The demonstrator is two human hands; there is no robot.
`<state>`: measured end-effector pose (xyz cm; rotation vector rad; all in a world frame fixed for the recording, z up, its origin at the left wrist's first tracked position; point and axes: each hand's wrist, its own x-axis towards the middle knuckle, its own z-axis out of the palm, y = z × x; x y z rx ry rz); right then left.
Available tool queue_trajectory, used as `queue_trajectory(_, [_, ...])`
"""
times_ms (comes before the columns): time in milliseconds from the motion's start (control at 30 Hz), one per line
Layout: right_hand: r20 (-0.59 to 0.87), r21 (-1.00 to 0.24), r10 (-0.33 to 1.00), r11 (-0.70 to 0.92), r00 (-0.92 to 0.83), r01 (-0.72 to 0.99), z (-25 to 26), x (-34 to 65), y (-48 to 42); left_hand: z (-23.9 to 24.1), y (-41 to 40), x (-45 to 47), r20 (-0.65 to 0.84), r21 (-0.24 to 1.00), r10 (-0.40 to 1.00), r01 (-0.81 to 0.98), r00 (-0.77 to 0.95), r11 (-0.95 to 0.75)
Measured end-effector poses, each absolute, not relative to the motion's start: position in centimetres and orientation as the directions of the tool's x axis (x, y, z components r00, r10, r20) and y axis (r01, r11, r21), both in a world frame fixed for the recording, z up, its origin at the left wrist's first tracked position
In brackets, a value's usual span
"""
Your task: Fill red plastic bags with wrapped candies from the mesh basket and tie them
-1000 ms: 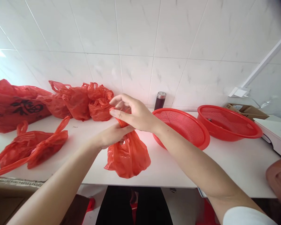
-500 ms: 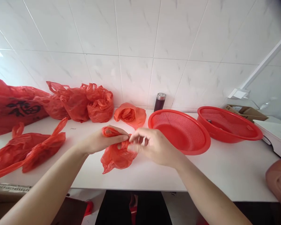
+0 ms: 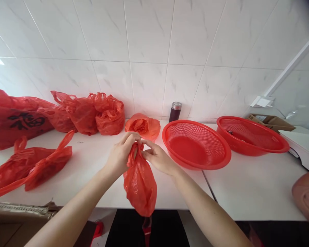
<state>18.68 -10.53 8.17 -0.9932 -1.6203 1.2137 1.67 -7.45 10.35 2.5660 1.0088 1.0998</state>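
Left hand [image 3: 121,153] and right hand [image 3: 158,158] pinch a red bag [image 3: 141,187] hanging below their grip; likely knotting its neck; tightening probably needs steady tension.

Held red bag [image 3: 141,185] now drawn out longer, narrower, hanging lower

One view, from my head: near, above my bare hands [image 3: 120,155], facing forward-down, white grey-veined wall tiles [image 3: 148,80] beyond.
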Motion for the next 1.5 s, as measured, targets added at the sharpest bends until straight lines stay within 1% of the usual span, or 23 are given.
queue_trajectory(67, [0.23,-0.948,0.951,0.267,-0.209,0.172,8.3,18.9,-11.0,9.9,-7.3,1.4,0.556,0.449,0.656,0.48,0.51,-0.753])
queue_trajectory(133, [0.299,-0.917,0.947,0.318,-0.114,0.242,8.5,19.1,-11.6,9.6,-7.2,0.9,0.497,0.529,0.687,0.442,0.53,-0.724])
queue_trajectory(200, [0.328,-0.909,0.939,0.344,-0.106,0.234,8.5,19.2,-12.2,9.6,-7.3,0.4,0.409,0.613,0.712,0.406,0.571,-0.678])
queue_trajectory(300, [0.316,-0.933,0.942,0.33,-0.114,0.14,7.5,19.1,-12.5,9.7,-7.3,-0.5,0.241,0.693,0.739,0.422,0.628,-0.585])
queue_trajectory(367, [0.297,-0.953,0.953,0.3,-0.056,0.04,5.9,18.8,-11.7,9.6,-6.9,-1.2,0.117,0.715,0.764,0.48,0.634,-0.508])
queue_trajectory(433, [0.251,-0.964,0.967,0.253,0.042,-0.075,3.7,18.6,-10.3,9.0,-6.2,-2.1,0.051,0.708,0.795,0.539,0.604,-0.455])
queue_trajectory(467, [0.211,-0.968,0.971,0.224,0.115,-0.111,2.5,18.5,-9.3,8.6,-5.9,-2.7,0.051,0.697,0.814,0.563,0.579,-0.444])
queue_trajectory(533, [0.125,-0.978,0.95,0.166,0.285,-0.125,0.1,18.4,-7.4,7.4,-5.4,-3.9,0.089,0.689,0.854,0.588,0.513,-0.425])
queue_trajectory(600, [0.06,-0.989,0.908,0.111,0.414,-0.101,-1.8,18.2,-5.6,6.0,-5.4,-4.9,0.094,0.727,0.889,0.58,0.448,-0.369])
queue_trajectory(633, [0.042,-0.992,0.894,0.09,0.447,-0.086,-2.5,18.1,-4.8,5.3,-5.7,-5.2,0.075,0.753,0.902,0.569,0.425,-0.331])
queue_trajectory(700, [0.032,-0.998,0.872,0.059,0.488,-0.039,-3.4,17.8,-3.9,3.7,-6.4,-5.0,0.073,0.796,0.939,0.548,0.336,-0.258])
queue_trajectory(767, [0.05,-0.999,0.847,0.031,0.529,0.044,-3.6,17.2,-3.6,2.2,-7.2,-3.9,0.133,0.813,0.973,0.54,0.19,-0.217])
queue_trajectory(833, [0.097,-0.987,0.826,0.006,0.556,0.163,-3.4,16.4,-3.8,0.7,-7.5,-2.2,0.203,0.819,0.978,0.542,0.036,-0.19])
queue_trajectory(933, [0.182,-0.933,0.837,-0.019,0.516,0.359,-3.2,15.3,-4.3,-0.9,-7.0,0.3,0.246,0.809,0.964,0.569,-0.098,-0.149])
queue_trajectory(1000, [0.21,-0.885,0.865,-0.03,0.455,0.465,-3.3,15.0,-4.4,-1.6,-6.2,1.1,0.256,0.791,0.957,0.599,-0.135,-0.127])
queue_trajectory(1067, [0.212,-0.839,0.886,-0.052,0.414,0.541,-3.5,15.4,-4.1,-2.0,-5.3,1.1,0.257,0.763,0.958,0.634,-0.123,-0.124])
queue_trajectory(1167, [0.18,-0.781,0.903,-0.11,0.389,0.615,-3.9,16.7,-2.9,-2.5,-3.8,0.1,0.232,0.701,0.971,0.702,-0.059,-0.125])
queue_trajectory(1300, [0.109,-0.695,0.92,-0.2,0.376,0.691,-4.6,18.3,-0.8,-3.3,-1.5,-1.0,0.11,0.605,0.994,0.792,0.012,-0.077])
queue_trajectory(1400, [0.083,-0.623,0.927,-0.239,0.367,0.745,-5.4,18.8,0.3,-4.0,0.1,-1.1,0.009,0.537,0.999,0.843,0.03,-0.031])
queue_trajectory(1500, [0.081,-0.562,0.931,-0.252,0.355,0.788,-6.0,18.8,0.8,-4.5,1.0,-0.7,-0.022,0.473,0.999,0.881,0.037,-0.023])
